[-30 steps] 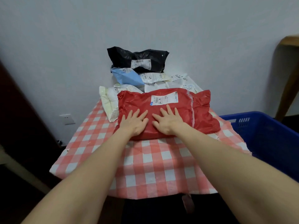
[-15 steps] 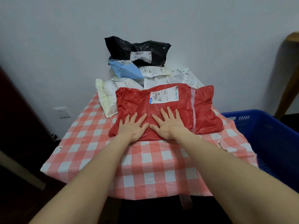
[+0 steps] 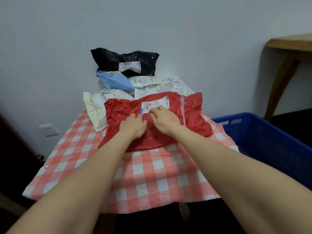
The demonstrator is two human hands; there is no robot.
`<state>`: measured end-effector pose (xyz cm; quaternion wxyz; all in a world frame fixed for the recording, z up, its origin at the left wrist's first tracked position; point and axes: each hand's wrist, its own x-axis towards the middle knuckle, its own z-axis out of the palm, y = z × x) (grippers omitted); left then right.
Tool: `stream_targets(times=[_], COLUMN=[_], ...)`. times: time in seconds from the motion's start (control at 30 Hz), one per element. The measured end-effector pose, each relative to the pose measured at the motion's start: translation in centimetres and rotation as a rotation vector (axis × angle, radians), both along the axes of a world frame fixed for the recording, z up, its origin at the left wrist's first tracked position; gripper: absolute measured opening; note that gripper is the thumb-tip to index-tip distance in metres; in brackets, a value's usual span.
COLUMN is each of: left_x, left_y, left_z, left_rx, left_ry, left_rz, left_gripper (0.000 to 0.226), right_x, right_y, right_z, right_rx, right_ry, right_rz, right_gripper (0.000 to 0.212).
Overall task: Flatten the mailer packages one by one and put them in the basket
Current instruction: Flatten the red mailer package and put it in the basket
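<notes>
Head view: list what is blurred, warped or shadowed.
Head view: soft even light, no glare; left hand and right hand slightly smeared on the red package; its label unreadable; forearms swollen by the wide lens; the wooden table shadows the wall.

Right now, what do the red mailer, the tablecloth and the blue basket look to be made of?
Red mailer: thin glossy plastic film; it crinkles and shines. Tablecloth: probably thin disposable plastic or paper, matte; its right edge looks torn. Blue basket: rigid moulded plastic, fairly matte; slots pierce its wall.
</notes>
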<state>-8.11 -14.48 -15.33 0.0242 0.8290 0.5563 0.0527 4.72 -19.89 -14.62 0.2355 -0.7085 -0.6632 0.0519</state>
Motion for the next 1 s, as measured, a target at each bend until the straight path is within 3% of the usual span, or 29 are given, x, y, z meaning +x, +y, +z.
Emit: stream_targets(times=[0.1,0.37,0.47,0.7,0.83,1.0], left_x=[4.0,9.7,9.7,9.3,9.7,11.3], left_y=[-1.4,-3.3,-3.3,-3.3,-3.1,-0.9], left_z=[0.4,-1.3,-1.9,-2.9,-1.6,1.6], left_rx=[0.039,-0.007,-0.046,-0.109,-0.027,0.167], left_ry=[-0.145,-0.109,-0.115,-0.059,-0.021,-0.179], left_rz=[-0.167,-0.306,-0.289,-0.227,-0.192,-0.206], left_gripper=[0.05,0.053,0.052,0.057,0.059,0.044], right_x=[2.8,8.6,9.3,10.0,10.8,12.7], right_y=[-1.3,-4.1,-4.2,-4.7,-4.1,-1.9], right_z=[0.5,-1.7,-2.8,-2.8,-2.2,-1.1], right_rx=[0.171,-0.134,-0.246,-0.263,-0.248,-0.202], right_ry=[-0.068,0.058,0.066,-0.023,0.177,0.528], right_rz=[-0.227,-0.683,-0.713,-0.707,-0.744,-0.75], right_gripper=[0.036,0.043,0.05,0.044,0.039,0.044])
